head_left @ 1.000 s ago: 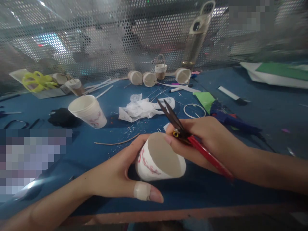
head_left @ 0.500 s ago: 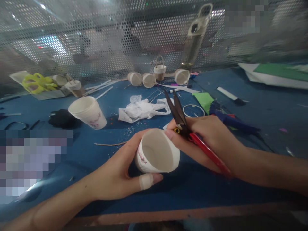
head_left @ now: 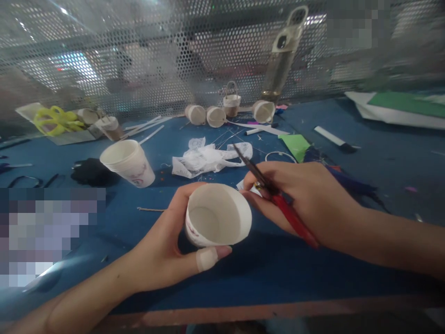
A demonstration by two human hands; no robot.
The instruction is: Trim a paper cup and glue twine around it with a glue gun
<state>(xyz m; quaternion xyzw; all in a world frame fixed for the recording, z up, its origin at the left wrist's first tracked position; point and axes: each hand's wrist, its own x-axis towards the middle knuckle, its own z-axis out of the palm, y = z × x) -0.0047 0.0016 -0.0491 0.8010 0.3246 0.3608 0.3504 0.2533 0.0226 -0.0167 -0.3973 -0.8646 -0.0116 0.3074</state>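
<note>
There are two hands (head_left: 162, 253) (head_left: 308, 202) (and one bottle (head_left: 279, 67))

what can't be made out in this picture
All in the head view:
Twine: right end hidden behind the left hand.
White ring: lower part hidden by the right hand.
Held cup: underside turned away, hidden by its own walls.
Stacked cups: printed marks too blurred to read.

Paper cup (head_left: 218, 218) and red-handled scissors (head_left: 276, 195) in hand

At frame centre, the left hand (head_left: 165, 248) grips the paper cup. Right of centre, the right hand (head_left: 306, 199) holds the red-handled scissors, blades toward upper left. Stacked cups (head_left: 130, 164) sit centre left; 4 small cups (head_left: 216, 117) line upper centre.
</note>
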